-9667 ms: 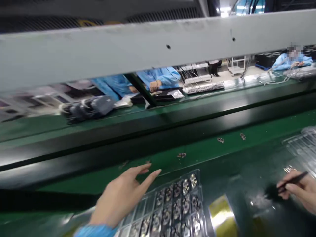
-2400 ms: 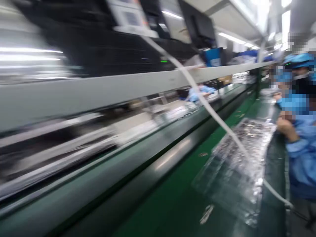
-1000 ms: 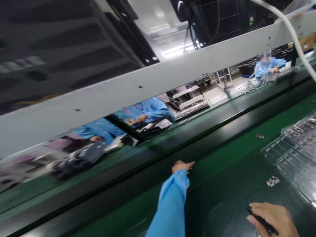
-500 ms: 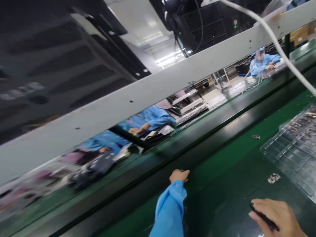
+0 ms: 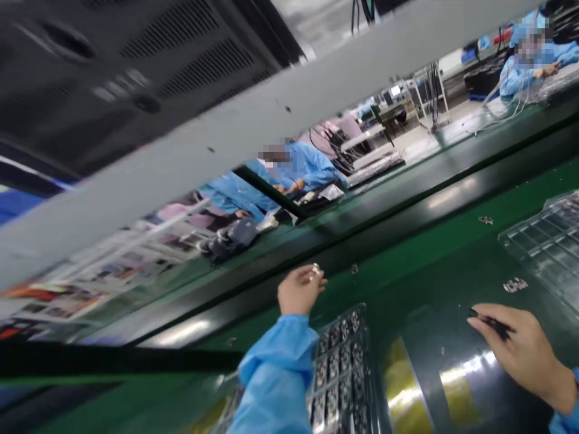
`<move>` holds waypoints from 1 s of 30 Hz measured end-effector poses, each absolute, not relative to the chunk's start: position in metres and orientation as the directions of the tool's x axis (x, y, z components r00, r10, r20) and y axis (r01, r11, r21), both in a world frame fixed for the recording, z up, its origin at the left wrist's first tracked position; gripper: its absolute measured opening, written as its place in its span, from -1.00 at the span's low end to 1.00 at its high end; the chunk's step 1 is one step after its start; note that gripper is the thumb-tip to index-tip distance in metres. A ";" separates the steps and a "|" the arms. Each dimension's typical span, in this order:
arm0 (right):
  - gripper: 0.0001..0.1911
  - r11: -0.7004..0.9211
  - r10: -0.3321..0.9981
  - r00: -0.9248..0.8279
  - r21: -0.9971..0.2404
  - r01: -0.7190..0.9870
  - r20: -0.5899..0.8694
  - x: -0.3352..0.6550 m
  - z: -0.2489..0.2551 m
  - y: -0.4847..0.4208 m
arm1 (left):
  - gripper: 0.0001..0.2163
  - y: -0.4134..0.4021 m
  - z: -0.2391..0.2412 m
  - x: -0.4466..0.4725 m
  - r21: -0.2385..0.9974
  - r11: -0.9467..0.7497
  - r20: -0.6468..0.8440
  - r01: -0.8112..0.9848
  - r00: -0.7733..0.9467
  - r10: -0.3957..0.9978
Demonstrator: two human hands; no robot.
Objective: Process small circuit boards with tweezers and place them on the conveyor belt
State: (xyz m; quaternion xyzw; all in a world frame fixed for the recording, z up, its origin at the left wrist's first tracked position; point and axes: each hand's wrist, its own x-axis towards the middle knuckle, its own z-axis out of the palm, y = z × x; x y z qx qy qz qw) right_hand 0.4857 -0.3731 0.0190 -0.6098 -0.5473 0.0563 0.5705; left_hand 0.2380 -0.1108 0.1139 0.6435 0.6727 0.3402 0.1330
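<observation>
Pinching a small metallic part [image 5: 315, 269] at its fingertips, the left hand [image 5: 299, 292] is positioned over the green strip [image 5: 420, 256], near the dark rail [image 5: 407, 224]. The right hand [image 5: 520, 343] is closed around a slim black tool [image 5: 496, 327] above the tabletop [image 5: 434, 289]; nothing is seen in the tool's tips.

Progress, by judgement: partway. Visible compartments of the near tray [image 5: 368, 361] carry similar parts in rows; the portion behind the blue sleeve [image 5: 275, 374] cannot be assessed. Outside the trays: the pinched part, a first loose part [image 5: 354, 269] on the strip just right of the left hand, a second loose part [image 5: 485, 220] further right, and a third loose part [image 5: 515, 285] on the tabletop beside the right tray [image 5: 534, 248]. That tray shows its transparent grid; contents toward its far end are too small to confirm.

Surface: dark green, glossy, reflecting light, with yellow patches [image 5: 404, 392] beside the near tray.

Room: a pale beam [image 5: 253, 126] crosses below a dark vented housing [image 5: 136, 84]. Beyond the rail, a blue-clad co-worker [image 5: 312, 166] works opposite; another co-worker [image 5: 511, 78] is at upper right, near a white trolley [image 5: 446, 99].
</observation>
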 end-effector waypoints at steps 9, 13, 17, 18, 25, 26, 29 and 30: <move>-0.84 -0.085 0.968 0.243 -0.993 0.082 -0.063 0.495 0.037 -0.372 | -0.85 -0.284 0.096 0.246 0.653 -0.439 0.105 0.617 0.501 0.859; -0.82 -0.161 0.987 0.006 -0.987 0.002 -0.161 0.487 0.030 -0.375 | -0.81 -0.354 0.051 0.262 0.472 -0.819 0.136 0.328 0.890 0.435; -0.84 -0.199 0.976 -0.076 -0.979 0.048 -0.202 0.483 0.024 -0.377 | -0.78 -0.383 0.018 0.272 0.214 -0.953 0.142 0.214 0.958 0.247; -0.86 -0.203 0.974 -0.081 -0.976 0.074 -0.209 0.483 0.023 -0.377 | -0.79 -0.386 0.014 0.273 0.173 -0.957 0.137 0.235 0.956 0.260; -0.92 -0.177 0.975 -0.087 -0.948 0.266 -0.207 0.482 0.017 -0.376 | -0.82 -0.389 0.006 0.271 0.162 -0.925 0.144 0.344 0.919 0.367; -0.92 -0.173 0.975 -0.089 -0.944 0.279 -0.205 0.481 0.017 -0.375 | -0.82 -0.389 0.005 0.270 0.169 -0.924 0.140 0.343 0.919 0.367; -0.91 -0.168 0.975 -0.088 -0.937 0.306 -0.203 0.481 0.017 -0.375 | -0.83 -0.387 0.004 0.270 0.187 -0.919 0.131 0.347 0.919 0.373; -0.90 -0.167 0.975 -0.090 -0.936 0.311 -0.203 0.481 0.017 -0.374 | -0.83 -0.385 0.005 0.270 0.195 -0.915 0.126 0.353 0.916 0.380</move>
